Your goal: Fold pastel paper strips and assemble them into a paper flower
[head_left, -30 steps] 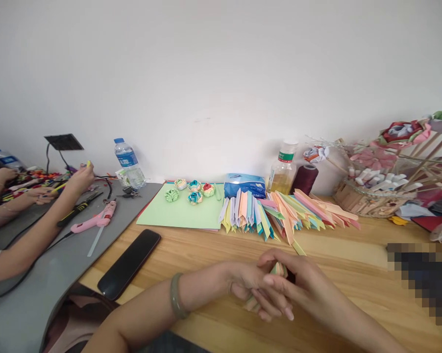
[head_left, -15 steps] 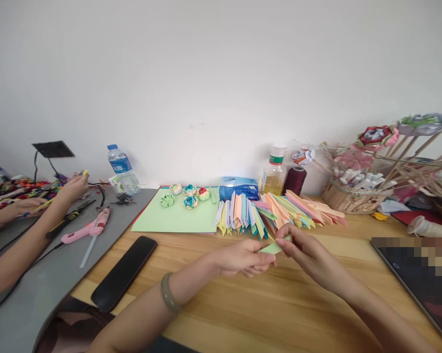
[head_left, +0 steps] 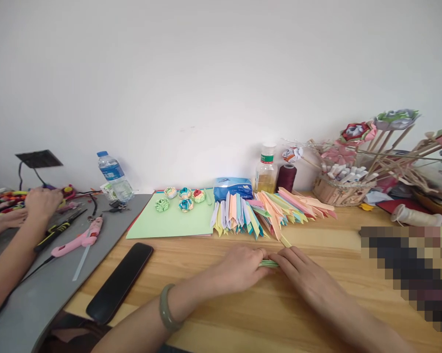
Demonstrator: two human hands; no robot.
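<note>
Low over the wooden table, a folded piece of green paper (head_left: pixel 268 264) shows as thin layered edges between my two hands. My left hand (head_left: pixel 239 267), with a green bangle on its wrist, is closed on the paper's left end. The fingers of my right hand (head_left: pixel 300 269) press together over its right end, hiding that part. Just beyond my fingers lie rows of folded coloured paper pieces (head_left: pixel 237 215), with more folded pieces (head_left: pixel 298 208) fanned to the right. Several small paper flowers (head_left: pixel 186 205) rest on a light green sheet (head_left: pixel 162 228) farther left.
A black case (head_left: pixel 120 284) lies left of my forearm. On the grey mat are a pink glue gun (head_left: pixel 83 239) and a co-worker's hands (head_left: pixel 40 206). A tissue pack (head_left: pixel 233 189), bottle (head_left: pixel 265 171), thread cone (head_left: pixel 286 177) and basket (head_left: pixel 344 191) stand along the wall.
Both hands have come down toward the table and nearer to me with the green paper, which now shows edge-on. My right hand has flattened over it. The view has shifted slightly right.
</note>
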